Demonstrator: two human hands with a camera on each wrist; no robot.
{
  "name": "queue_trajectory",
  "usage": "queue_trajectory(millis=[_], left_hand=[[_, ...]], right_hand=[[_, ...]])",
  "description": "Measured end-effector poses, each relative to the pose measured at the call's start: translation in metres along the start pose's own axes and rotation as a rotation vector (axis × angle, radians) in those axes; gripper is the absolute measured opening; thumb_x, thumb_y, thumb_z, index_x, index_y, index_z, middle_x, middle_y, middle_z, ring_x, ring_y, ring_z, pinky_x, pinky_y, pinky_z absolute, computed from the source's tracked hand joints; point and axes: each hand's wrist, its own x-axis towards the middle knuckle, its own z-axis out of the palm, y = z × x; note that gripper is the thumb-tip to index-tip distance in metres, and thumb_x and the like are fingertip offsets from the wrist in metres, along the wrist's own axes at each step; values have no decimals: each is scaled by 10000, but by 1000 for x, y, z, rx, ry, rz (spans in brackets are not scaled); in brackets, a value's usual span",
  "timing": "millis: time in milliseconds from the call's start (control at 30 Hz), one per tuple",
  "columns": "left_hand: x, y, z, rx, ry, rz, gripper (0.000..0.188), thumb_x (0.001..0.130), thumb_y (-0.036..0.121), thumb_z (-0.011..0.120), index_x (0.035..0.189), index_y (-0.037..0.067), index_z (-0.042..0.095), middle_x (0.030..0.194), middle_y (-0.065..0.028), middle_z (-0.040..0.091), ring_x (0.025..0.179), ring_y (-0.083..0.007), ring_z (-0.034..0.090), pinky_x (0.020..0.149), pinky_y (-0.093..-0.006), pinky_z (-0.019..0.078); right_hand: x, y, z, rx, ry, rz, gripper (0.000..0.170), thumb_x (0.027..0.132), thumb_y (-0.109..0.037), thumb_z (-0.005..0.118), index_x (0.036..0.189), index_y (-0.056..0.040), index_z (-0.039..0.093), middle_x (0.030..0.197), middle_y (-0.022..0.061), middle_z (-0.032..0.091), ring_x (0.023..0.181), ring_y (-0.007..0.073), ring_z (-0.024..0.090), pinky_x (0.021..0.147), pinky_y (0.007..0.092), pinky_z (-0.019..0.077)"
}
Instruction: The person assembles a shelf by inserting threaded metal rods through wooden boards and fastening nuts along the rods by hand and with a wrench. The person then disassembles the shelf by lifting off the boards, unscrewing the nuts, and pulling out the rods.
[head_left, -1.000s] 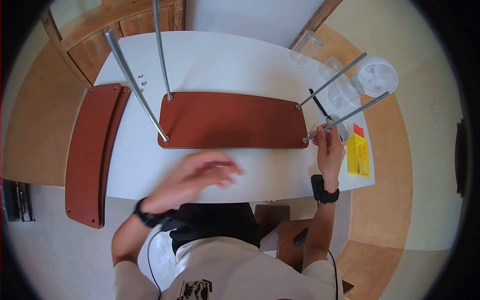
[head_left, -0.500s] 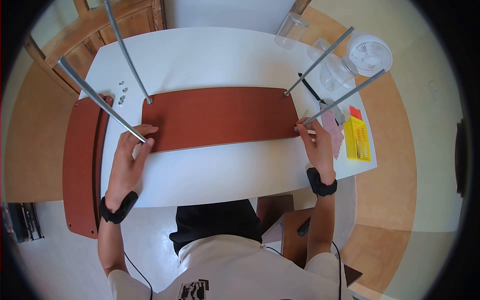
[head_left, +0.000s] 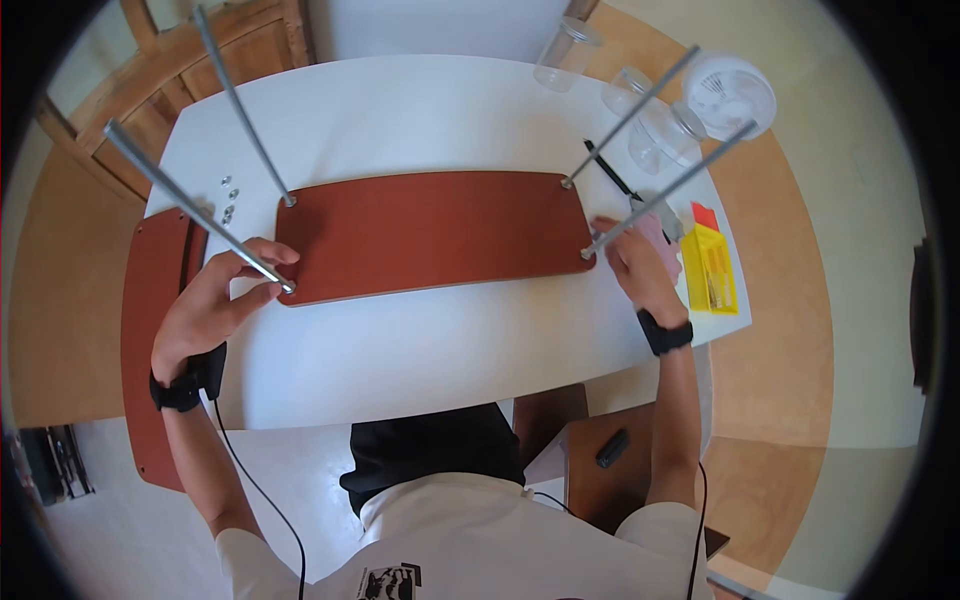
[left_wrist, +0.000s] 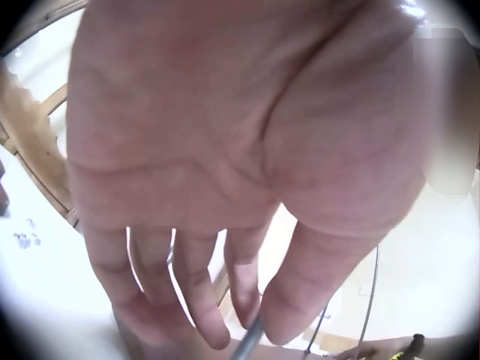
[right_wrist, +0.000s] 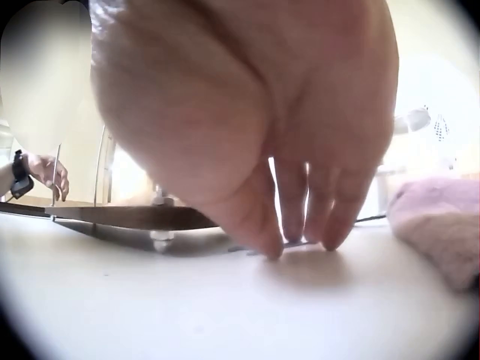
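Note:
A reddish-brown board [head_left: 430,235] lies on the white table, with a metal rod standing at each corner. My left hand [head_left: 205,305] is at the near left corner. Its thumb and forefinger close about the foot of the near left rod [head_left: 185,192], which shows between them in the left wrist view. My right hand [head_left: 637,265] is beside the near right rod [head_left: 690,180], off its foot. In the right wrist view its fingers [right_wrist: 341,221] point straight down, tips at the tabletop beside thin grey pieces [right_wrist: 244,249]. Nuts [right_wrist: 161,240] show above and below the board there.
Several loose nuts [head_left: 229,210] lie left of the board. More red boards [head_left: 152,350] are stacked at the table's left side. At right are a yellow basket [head_left: 697,280], a pink cloth [head_left: 662,232], a black pen-like item [head_left: 612,168], clear jars [head_left: 568,55] and a white fan [head_left: 735,95].
The left hand has come from mid-table to the near left rod. The right hand has left the foot of the near right rod and lowered its fingertips beside it.

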Motion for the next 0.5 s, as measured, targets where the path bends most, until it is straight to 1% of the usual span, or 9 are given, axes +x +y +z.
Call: queue_trajectory(millis=[67,100,133,200,233,267,333,467,500], left_hand=[[-5,1,-8,65,8,129,303,982,-65,581,1268,4,653,1229,-90,690,1100,-200,676,947,-340,526],[-3,4,-10,-8,17,36,289,983,-44,614,1265,12,648,1199,-57,675,1134,-181,634,1003,-323,485],[3,-11,-9,-115,104,18,253,1016,-6,596,1264,14,643,1175,-43,671,1124,-160,629,993,-308,489],[19,-19,-4,-159,344,130,136,1044,97,607,1149,12,628,1101,-24,651,1049,-120,627,932,-274,501],[27,-19,-9,-88,371,188,156,1042,152,621,1126,21,616,1072,-18,642,1024,-112,624,883,-279,498],[34,-20,-9,24,480,175,194,1032,202,634,1125,34,610,1044,-17,635,964,-102,612,826,-273,481],[48,-25,2,-126,618,182,241,1013,258,657,1116,50,596,1026,-21,632,869,-100,585,791,-269,464],[55,-36,13,-271,649,100,265,1009,255,658,1160,44,604,1033,-38,636,917,-97,606,798,-259,483],[54,-38,14,-308,651,87,281,1007,249,659,1187,40,609,1040,-45,639,936,-96,611,803,-252,493]], right_hand=[[-13,-12,-6,-85,-19,129,369,907,44,582,1266,-11,645,1268,191,676,1154,414,624,981,425,498],[-22,-13,-6,-61,16,146,327,923,17,600,1244,-1,656,1245,192,687,1153,403,635,987,420,501],[-33,-16,-1,-26,39,157,288,939,-10,618,1222,8,667,1222,194,698,1152,392,646,992,415,503],[-51,-50,-2,5,87,165,269,966,-37,623,1223,24,672,1210,211,704,1160,377,654,1016,410,498],[-60,-62,1,2,80,177,281,974,-38,617,1243,30,663,1247,217,692,1183,377,646,1035,409,487],[-70,-71,4,-7,75,198,294,983,-40,611,1263,36,655,1283,223,679,1206,376,638,1054,408,475],[-86,-99,10,34,46,219,329,988,-48,611,1304,42,631,1346,223,646,1270,368,603,1093,405,443],[-105,-145,16,72,-8,269,457,975,-45,626,1416,42,546,1489,219,545,1398,367,505,1165,416,381],[-109,-150,14,79,-64,237,540,947,-77,675,1445,54,511,1519,239,500,1413,396,481,1171,434,386]])
